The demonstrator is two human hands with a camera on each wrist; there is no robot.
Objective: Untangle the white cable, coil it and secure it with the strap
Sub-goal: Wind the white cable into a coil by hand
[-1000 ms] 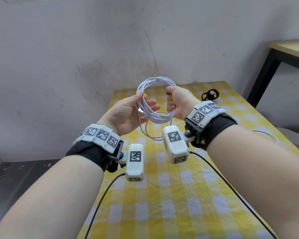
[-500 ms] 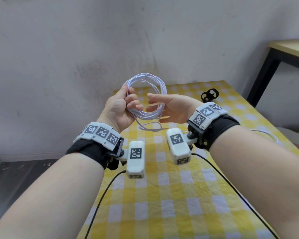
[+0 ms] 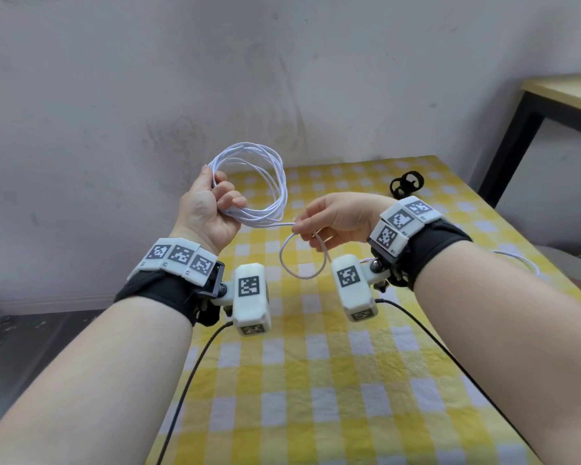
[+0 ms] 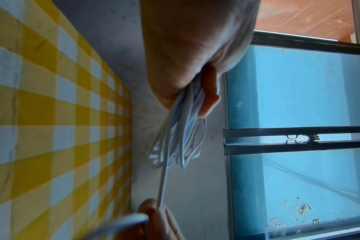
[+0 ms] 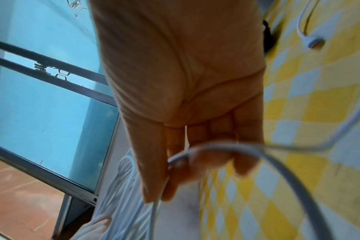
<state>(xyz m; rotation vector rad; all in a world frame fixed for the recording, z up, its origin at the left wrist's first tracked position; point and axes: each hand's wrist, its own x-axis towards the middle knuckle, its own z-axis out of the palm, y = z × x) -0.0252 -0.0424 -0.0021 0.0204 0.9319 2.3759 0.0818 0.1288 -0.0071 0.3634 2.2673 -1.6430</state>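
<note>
White cable (image 3: 269, 182) loops sit gripped in the left hand (image 3: 208, 209) at 10 o'clock so the right hand (image 3: 336, 219) can pinch the loose tail for another turn.

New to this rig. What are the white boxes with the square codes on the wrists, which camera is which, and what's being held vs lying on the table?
No robot here: a person works with two bare hands. The white boxes are wrist-worn cameras, and the coded squares sit on the wristbands and boxes.

The wide picture comes from a head camera looking down at both hands. The other two look along each hand from its wrist, so they appear tilted and show mostly palm.

The left hand grips the coiled part of the white cable. The right hand pinches the loose stretch leading off the coil, which hangs in a loop below it. Both are raised above the table.

On the yellow checked tablecloth lies the black strap, behind the right wrist, untouched. More white cable trails on the cloth at the right edge.
</note>
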